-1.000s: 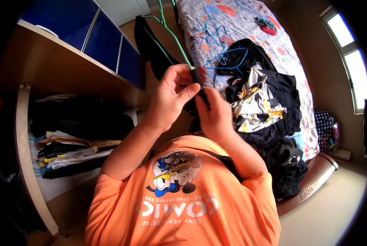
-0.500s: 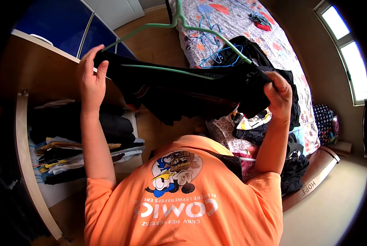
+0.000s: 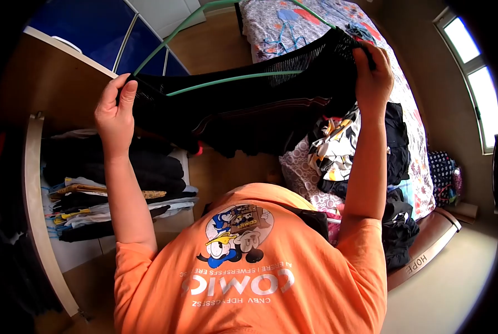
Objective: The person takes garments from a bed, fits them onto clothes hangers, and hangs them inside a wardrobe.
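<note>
A black garment (image 3: 243, 119) with thin pale and reddish stripes hangs stretched between my hands, its kind not clear. It is on a green clothes hanger (image 3: 238, 81), whose lower bar crosses the front and whose hook lies beyond the top edge. My left hand (image 3: 115, 106) pinches the garment's left corner by the hanger's end. At the right, my right hand (image 3: 373, 75) grips the other corner, raised higher than the left. Parts of the fingers on both hands are hidden behind the cloth.
Folded clothes (image 3: 112, 200) fill an open shelf at the left. Clothes (image 3: 338, 147) and blue hangers (image 3: 285, 42) lie on the flowered bed (image 3: 413, 150) at the right. A blue-panelled cabinet (image 3: 87, 33) stands at upper left, a window (image 3: 469, 72) at far right.
My right hand has risen, lifting the garment's right side. My left hand has shifted slightly left and down. The hanger has moved upward, so its hook has left the view.
</note>
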`<state>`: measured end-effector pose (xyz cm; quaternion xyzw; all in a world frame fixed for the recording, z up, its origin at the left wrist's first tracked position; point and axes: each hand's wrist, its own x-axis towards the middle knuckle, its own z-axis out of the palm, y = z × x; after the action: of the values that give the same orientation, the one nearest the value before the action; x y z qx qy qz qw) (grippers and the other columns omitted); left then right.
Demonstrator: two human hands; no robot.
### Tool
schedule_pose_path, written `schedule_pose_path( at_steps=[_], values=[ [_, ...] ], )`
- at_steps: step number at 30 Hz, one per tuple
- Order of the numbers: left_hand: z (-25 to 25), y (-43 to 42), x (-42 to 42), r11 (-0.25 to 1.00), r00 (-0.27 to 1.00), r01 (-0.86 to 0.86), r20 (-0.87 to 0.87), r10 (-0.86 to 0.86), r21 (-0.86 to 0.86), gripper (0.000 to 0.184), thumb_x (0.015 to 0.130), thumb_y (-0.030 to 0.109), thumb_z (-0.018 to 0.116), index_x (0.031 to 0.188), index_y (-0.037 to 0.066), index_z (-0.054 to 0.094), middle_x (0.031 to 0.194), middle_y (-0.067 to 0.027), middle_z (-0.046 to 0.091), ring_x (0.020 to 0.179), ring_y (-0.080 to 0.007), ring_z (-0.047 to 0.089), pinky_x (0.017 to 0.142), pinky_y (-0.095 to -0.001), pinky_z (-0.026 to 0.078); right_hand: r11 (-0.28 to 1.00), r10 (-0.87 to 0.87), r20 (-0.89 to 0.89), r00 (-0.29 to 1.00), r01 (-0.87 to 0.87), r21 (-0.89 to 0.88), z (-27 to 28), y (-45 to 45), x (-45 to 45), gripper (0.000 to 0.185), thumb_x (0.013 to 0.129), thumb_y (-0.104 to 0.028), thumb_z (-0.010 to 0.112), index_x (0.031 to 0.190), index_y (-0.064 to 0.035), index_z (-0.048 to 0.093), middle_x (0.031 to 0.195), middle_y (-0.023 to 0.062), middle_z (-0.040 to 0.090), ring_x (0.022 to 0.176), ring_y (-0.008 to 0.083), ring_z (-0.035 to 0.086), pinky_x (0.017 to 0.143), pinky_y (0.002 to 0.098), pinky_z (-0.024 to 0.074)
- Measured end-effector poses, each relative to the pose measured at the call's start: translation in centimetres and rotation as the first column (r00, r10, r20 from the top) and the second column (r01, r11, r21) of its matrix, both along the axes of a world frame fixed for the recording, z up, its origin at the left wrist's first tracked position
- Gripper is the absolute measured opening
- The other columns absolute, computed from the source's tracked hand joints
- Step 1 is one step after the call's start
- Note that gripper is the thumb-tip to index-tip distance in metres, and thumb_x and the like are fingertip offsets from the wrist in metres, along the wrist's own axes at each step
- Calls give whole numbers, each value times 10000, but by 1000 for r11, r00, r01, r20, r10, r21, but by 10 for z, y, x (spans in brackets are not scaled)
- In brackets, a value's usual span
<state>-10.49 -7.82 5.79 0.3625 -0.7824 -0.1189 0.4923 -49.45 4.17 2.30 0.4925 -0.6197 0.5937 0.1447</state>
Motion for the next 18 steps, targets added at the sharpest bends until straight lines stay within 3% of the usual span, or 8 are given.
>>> schedule_pose_path(
  at_steps=[3,10,13,15,18],
  values=[
    [2,3,5,999,1000,-17,-7,17,34,210,859,161,630,1004,9,629,860,-17,639,762,-94,549,719,-212,437,998,-21,-81,997,16,-54,4,-10,2,162,769,-107,684,924,-67,656,840,65,598,763,200,583,703,276,449],
    [11,18,10,997,1000,-7,-6,7,-74,199,877,167,607,1001,12,623,847,-16,621,753,-89,529,687,-210,428,991,44,-39,998,-48,-128,9,-22,9,170,760,-95,698,919,-55,651,836,56,597,766,174,578,706,261,447],
    [18,26,13,992,989,-110,87,115,-59,191,887,188,591,944,7,616,790,-32,593,712,-115,517,634,-231,412,982,121,-18,993,-122,-143,10,-26,14,163,757,-86,700,907,-50,648,836,52,598,772,165,576,713,260,447],
    [23,27,14,960,983,-22,170,72,-278,201,888,202,585,894,1,603,724,-50,556,656,-153,500,589,-253,393,971,150,-82,985,-163,-173,12,-27,18,157,753,-77,703,896,-49,646,814,44,586,746,153,559,699,250,439],
    [28,31,14,956,974,0,215,66,-295,201,879,196,588,867,-4,596,685,-60,523,628,-195,482,579,-275,395,961,244,3,970,-241,-134,9,-30,20,160,744,-70,711,888,-43,647,786,36,563,715,140,535,679,236,425]
  ],
)
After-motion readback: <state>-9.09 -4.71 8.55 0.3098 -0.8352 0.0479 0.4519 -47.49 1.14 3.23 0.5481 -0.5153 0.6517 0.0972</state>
